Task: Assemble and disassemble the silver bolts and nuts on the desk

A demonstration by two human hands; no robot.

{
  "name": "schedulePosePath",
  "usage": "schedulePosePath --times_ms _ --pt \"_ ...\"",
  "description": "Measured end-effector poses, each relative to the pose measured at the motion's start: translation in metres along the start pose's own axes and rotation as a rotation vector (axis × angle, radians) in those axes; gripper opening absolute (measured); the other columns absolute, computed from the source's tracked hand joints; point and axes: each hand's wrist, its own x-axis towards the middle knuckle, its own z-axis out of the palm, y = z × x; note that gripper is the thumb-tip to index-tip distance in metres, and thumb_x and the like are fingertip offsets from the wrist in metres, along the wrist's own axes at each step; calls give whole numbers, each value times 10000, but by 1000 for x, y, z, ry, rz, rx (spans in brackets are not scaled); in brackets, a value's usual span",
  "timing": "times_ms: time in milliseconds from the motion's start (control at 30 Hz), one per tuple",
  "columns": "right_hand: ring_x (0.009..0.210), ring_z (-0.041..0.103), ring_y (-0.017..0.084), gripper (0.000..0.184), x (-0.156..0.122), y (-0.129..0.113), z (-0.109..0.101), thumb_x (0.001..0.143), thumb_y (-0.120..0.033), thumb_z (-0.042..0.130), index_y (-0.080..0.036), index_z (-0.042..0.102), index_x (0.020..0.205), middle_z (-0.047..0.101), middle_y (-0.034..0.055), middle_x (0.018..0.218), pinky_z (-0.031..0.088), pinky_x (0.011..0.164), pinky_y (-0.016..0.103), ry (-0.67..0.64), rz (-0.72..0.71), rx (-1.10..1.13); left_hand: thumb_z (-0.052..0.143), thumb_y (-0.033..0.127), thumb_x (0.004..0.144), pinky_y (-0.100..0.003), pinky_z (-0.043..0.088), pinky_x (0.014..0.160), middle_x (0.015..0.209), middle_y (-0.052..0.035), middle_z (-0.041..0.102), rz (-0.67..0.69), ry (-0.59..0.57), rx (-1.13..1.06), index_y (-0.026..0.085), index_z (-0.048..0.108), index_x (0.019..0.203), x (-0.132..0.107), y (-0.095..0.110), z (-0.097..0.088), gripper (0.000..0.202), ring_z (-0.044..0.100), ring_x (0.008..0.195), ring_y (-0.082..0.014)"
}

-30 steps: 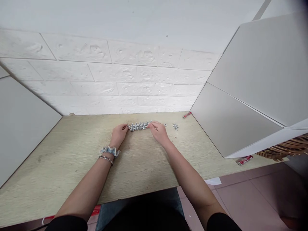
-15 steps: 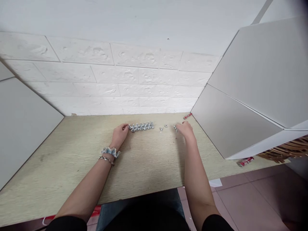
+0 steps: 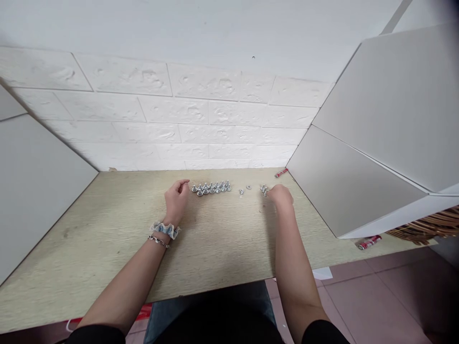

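Two close rows of silver bolts (image 3: 211, 188) stand on the wooden tabletop, shafts up. Just left of the rows is my left hand (image 3: 176, 199), its fingers curled together and nothing visible in them. Over to the right, my right hand (image 3: 281, 196) is closed at the edge of a small group of silver hardware pieces (image 3: 264, 189). Its fingertips are mostly hidden, so what they pinch cannot be made out. Between the rows and that group lie a single silver nut-like piece (image 3: 241, 191) and a flat washer (image 3: 248, 187).
A white brick-patterned wall (image 3: 193, 112) backs the tabletop (image 3: 222, 239). Light grey panels rise at the left (image 3: 43, 191) and right (image 3: 358, 181). One red battery (image 3: 281, 173) lies by the wall, another red battery (image 3: 369, 242) near the front right, beside a wicker item (image 3: 419, 224).
My left hand has drawn back slightly left, off the end bolt of the rows. My right hand has shifted slightly, its fingers more curled beside the small group.
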Motion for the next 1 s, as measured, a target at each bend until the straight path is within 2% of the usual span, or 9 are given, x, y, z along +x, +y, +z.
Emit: schedulePosePath --times_ms 133,267,367,533,667,767,833,933,1000 --pt "982 594 250 355 -1 -2 -1 744 -378 573 -139 646 996 617 174 1076 469 735 294 0 7 13 469 332 752 -219 359 525 526 28 498 46 7 76 144 690 855 -5 7 -2 308 448 509 -106" --pt "995 592 259 333 -1 -3 -1 752 -369 559 -157 643 995 621 159 1076 470 747 314 5 14 56 495 389 763 -238 428 616 672 -18 646 37 -16 84 145 707 862 -5 8 -2 338 567 649 -151" --pt "985 598 256 325 0 -4 -1 763 -357 549 -148 640 995 631 164 1045 466 753 314 7 5 71 518 378 759 -257 468 688 804 -45 698 -6 -59 16 154 701 941 -3 6 -1 342 619 733 -170" --pt "956 605 259 367 0 -4 -1 766 -420 545 -141 638 985 633 170 1032 468 719 312 12 12 61 611 406 696 -265 509 633 751 -49 701 -116 -119 -141 149 709 894 -4 6 2 339 639 657 -163" --pt "908 615 237 351 -7 -8 -2 750 -377 554 -129 638 984 631 176 1025 455 674 276 37 -11 36 598 388 718 -278 539 648 785 -57 704 -118 -152 -219 143 699 903 -8 9 3 323 661 725 -182" --pt "853 619 222 302 -15 -16 -2 728 -358 550 -133 657 899 651 156 956 431 636 259 19 -76 47 525 352 783 -308 554 698 917 -70 699 -11 -205 -176 153 658 1036 -12 7 4 349 659 831 -197" --pt "794 617 203 272 -22 -24 -1 739 -371 520 -147 664 795 666 125 868 409 612 249 -13 -170 98 446 297 825 -321 550 754 1088 -87 650 151 -240 -128 158 612 1124 -14 4 5 369 621 972 -206" --pt "735 593 157 242 -35 -39 3 764 -349 491 -173 647 708 668 63 784 382 614 226 2 -390 223 353 211 857 -351 479 910 1355 -92 445 430 -261 -26 176 524 1234 -17 3 6 415 435 1229 -207" --pt "711 570 131 222 -47 -50 7 783 -339 489 -184 637 725 657 24 753 371 622 213 33 -572 326 381 214 863 -398 372 1017 1447 -87 296 549 -248 66 201 461 1289 -19 4 8 434 303 1315 -216"
